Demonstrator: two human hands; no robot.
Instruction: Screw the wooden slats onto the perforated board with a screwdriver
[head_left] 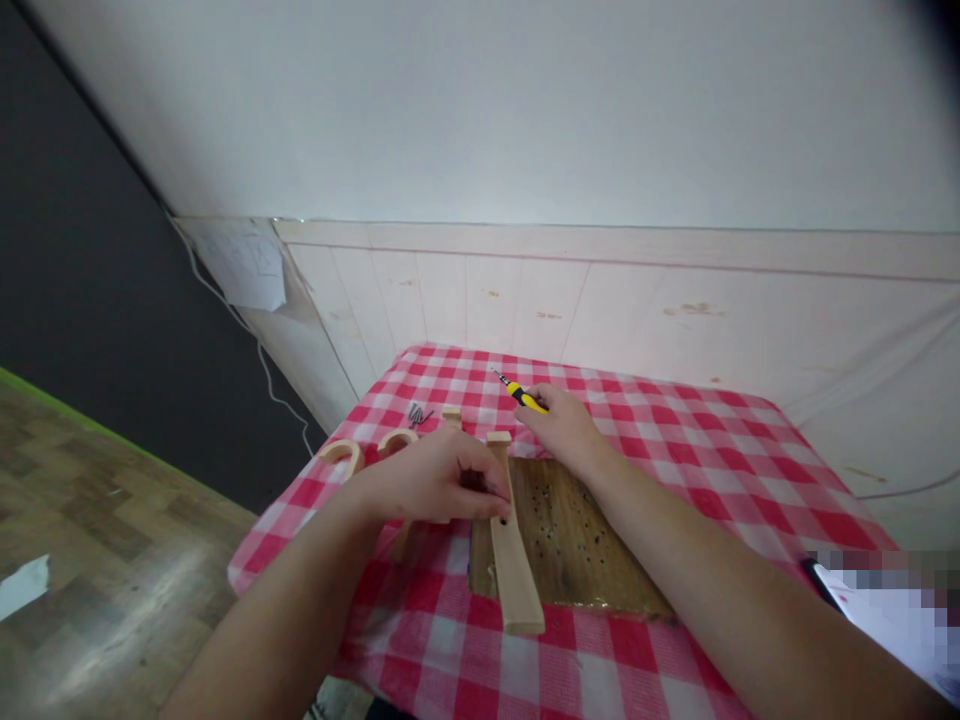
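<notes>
My right hand is wrapped round a yellow and black screwdriver, its thin tip pointing to the far left. With fingers pinched together, my left hand touches a long pale wooden piece beside a small dark spot; whatever is between the fingertips is too small to make out. That piece lies lengthwise over the left part of a brown wooden board dotted with dark holes. Under and behind my left hand are other pale wooden parts, partly hidden, among them a curved piece and a second curved piece.
Several screws lie in a small heap left of the far middle. A red and white checked cloth covers the table, which stands against a panelled wall. A phone-like device is at the right edge. A white cable hangs at left.
</notes>
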